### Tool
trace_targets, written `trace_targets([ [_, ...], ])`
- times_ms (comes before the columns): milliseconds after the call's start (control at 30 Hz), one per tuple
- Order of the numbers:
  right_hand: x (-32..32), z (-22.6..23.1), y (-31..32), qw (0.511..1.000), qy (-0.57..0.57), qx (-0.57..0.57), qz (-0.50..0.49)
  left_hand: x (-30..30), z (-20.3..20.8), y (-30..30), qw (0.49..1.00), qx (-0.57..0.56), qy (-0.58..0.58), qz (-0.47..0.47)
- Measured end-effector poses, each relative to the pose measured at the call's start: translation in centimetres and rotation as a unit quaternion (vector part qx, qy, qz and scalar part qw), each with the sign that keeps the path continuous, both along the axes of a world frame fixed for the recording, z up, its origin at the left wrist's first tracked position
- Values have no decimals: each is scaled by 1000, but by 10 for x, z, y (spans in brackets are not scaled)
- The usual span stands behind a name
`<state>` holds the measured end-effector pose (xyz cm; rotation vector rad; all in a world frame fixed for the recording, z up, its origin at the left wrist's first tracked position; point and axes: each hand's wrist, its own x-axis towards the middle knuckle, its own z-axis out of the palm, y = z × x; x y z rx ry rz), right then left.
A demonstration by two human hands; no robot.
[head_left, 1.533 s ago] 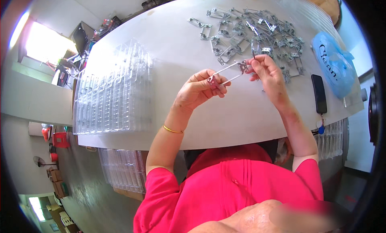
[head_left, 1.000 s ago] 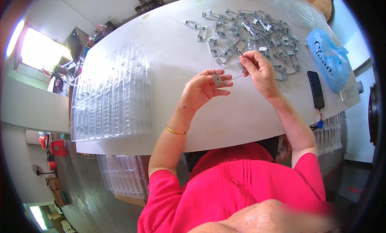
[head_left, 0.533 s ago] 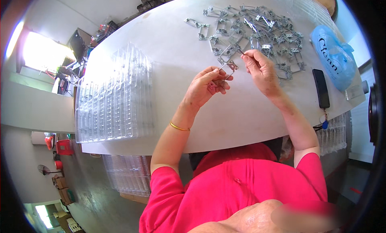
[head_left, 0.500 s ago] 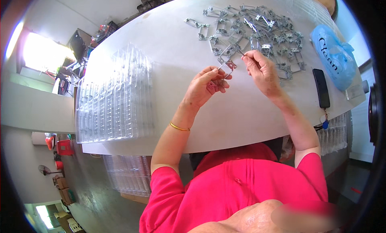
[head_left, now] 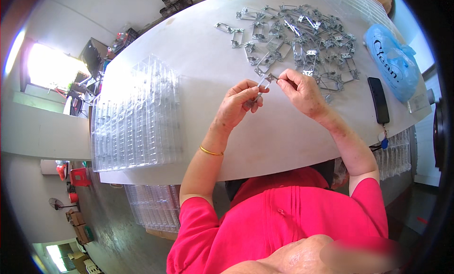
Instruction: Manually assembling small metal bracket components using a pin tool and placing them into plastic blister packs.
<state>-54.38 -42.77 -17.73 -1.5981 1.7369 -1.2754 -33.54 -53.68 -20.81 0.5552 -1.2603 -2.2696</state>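
Above the near half of the white table (head_left: 208, 118), my left hand (head_left: 239, 101) grips a small metal frame-shaped bracket (head_left: 269, 78) between thumb and fingers. Part of the bracket is hidden by those fingers. Close to its right, my right hand (head_left: 302, 92) is closed in a pinch, its fingertips at the bracket's far end. A thin dark piece shows between that pinch and the bracket; I cannot make out whether it is a tool or a part. Beyond both hands spreads a heap of similar metal brackets (head_left: 309, 56).
Stacked clear plastic trays (head_left: 137, 118) stand on the left of the table. On the right lie a black phone (head_left: 378, 101) and a blue plastic bag (head_left: 391, 63). More clear trays (head_left: 153, 205) are below the table edge at left. Clear plastic sheeting (head_left: 357, 13) lies at the far right.
My right hand has come slightly down and toward the left, and its fingertips are now at the bracket's end. The bracket has turned a little in my left hand.
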Motion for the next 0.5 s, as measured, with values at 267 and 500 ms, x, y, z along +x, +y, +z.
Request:
trace_targets([
  [267, 2, 7, 1, 992, -95, 72, 31, 5, 3, 0, 993, -99, -57, -6],
  [500, 4, 9, -6, 932, -308, 164, 96, 7, 3, 7, 987, -134, -87, -33],
])
